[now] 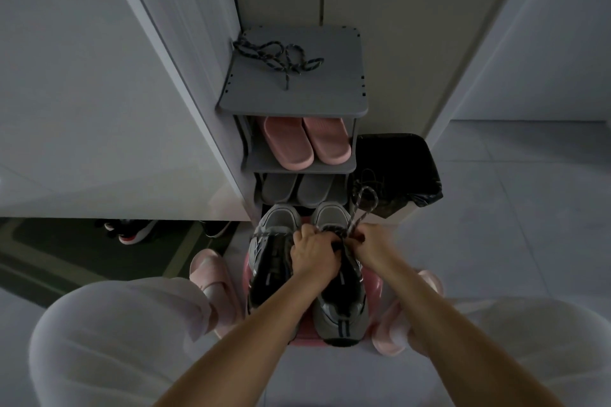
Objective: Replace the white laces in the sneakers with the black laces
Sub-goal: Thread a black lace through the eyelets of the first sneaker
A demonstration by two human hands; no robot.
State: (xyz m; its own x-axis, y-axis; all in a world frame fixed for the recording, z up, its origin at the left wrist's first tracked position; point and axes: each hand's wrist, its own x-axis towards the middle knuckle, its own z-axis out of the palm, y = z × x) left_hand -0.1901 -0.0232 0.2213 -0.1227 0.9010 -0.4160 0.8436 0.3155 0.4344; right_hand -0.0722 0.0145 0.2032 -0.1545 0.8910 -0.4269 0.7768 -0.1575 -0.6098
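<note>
Gripping the dark lace over the sneaker, left hand and right hand nearly touch.

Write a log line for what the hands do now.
left hand, right hand: gripping lace | sneaker: on stool | spare lace: rack top

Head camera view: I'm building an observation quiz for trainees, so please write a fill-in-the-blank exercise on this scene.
1. A loose lace lies on the ____ shelf of the grey shoe rack.
2. The slippers on the shelf just below it are ____.
3. The left hand and right hand grip the threaded lace of the sneaker on the person's ____.
4. The bin beside the rack is lined with a ____ bag.
Missing words: top; pink; right; black.
</note>
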